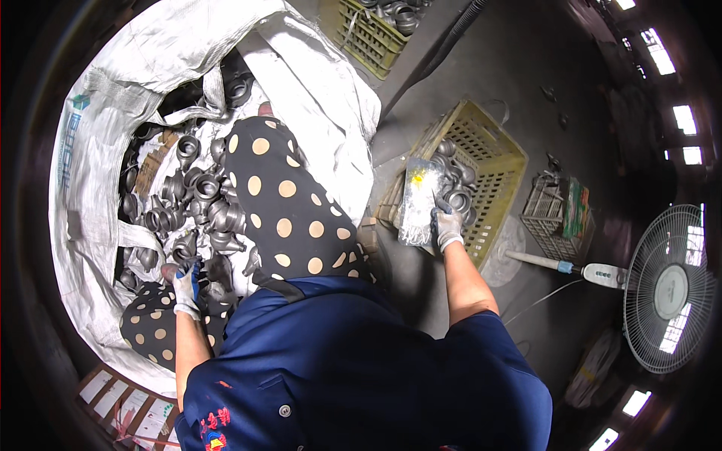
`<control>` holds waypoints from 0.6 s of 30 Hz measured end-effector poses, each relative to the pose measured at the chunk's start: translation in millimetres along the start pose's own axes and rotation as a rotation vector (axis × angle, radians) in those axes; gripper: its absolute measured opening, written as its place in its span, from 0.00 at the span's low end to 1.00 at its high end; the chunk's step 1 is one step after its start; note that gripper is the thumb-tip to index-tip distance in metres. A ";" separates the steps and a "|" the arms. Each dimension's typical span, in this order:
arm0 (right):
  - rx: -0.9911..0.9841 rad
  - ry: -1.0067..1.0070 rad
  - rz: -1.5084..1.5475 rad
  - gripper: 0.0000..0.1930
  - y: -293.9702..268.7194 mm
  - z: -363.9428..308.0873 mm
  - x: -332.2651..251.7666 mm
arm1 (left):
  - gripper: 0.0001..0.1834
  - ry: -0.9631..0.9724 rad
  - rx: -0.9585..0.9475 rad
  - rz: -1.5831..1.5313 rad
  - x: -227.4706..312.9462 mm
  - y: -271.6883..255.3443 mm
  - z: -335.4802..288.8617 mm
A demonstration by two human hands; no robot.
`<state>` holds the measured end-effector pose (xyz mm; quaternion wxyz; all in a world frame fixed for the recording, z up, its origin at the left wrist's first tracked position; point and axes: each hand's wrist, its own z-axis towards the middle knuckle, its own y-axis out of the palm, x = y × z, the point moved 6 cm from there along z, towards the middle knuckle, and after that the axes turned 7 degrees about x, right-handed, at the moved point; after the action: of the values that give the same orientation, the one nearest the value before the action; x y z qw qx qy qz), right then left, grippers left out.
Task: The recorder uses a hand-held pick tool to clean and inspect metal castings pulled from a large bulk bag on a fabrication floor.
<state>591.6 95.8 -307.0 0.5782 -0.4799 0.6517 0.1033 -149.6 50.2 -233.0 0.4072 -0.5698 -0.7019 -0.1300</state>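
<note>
My left hand (186, 289), in a white glove with blue on the palm side, is low over grey metal castings (207, 188) heaped inside a large white woven sack (101, 90). Its fingers curl beside a dark casting (218, 272); what they hold is hidden. My right hand (449, 227), gloved too, is at the near side of a yellow-green plastic crate (492, 150). Those fingers bend between a ring-shaped casting (459, 201) and a flat, shiny, plastic-covered panel (419, 204) with a yellow mark. I cannot make out which of them it grips.
My legs in dotted trousers (286, 203) lie over the sack. A standing fan (669, 289) is at the right, beside a grey basket (545, 203). Another crate of castings (368, 34) stands at the far side. A dark hose (451, 41) slants down; slatted wood (124, 406) lies near left.
</note>
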 end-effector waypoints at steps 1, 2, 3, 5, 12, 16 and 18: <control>-0.021 0.101 0.137 0.20 3.3 -5.6 -2.8 | 0.13 0.014 0.052 -0.015 1.2 -1.2 -4.3; -0.020 0.219 0.200 0.18 17.1 -28.8 -35.7 | 0.13 0.007 0.082 -0.028 -2.6 -8.9 -14.2; -0.011 0.216 0.198 0.18 11.7 -28.3 -35.2 | 0.13 -0.011 0.073 -0.049 1.8 -3.3 -14.4; -0.011 0.198 0.211 0.19 11.8 -27.2 -35.1 | 0.12 -0.031 0.075 -0.071 1.2 -3.4 -14.9; 0.026 -0.054 0.000 0.18 -12.5 25.5 34.0 | 0.12 -0.027 -0.006 -0.063 6.9 14.8 4.9; -0.082 -0.026 -0.480 0.18 3.9 -4.2 -47.6 | 0.13 -0.031 0.076 -0.022 -1.0 0.2 -16.1; -0.103 -0.099 -0.609 0.18 -2.6 -0.6 -59.2 | 0.13 -0.035 0.059 -0.032 -1.4 3.8 -11.1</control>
<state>585.6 124.0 -255.2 0.5883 -0.6763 0.4430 -0.0186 -141.4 43.3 -228.0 0.4091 -0.5485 -0.7215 -0.1058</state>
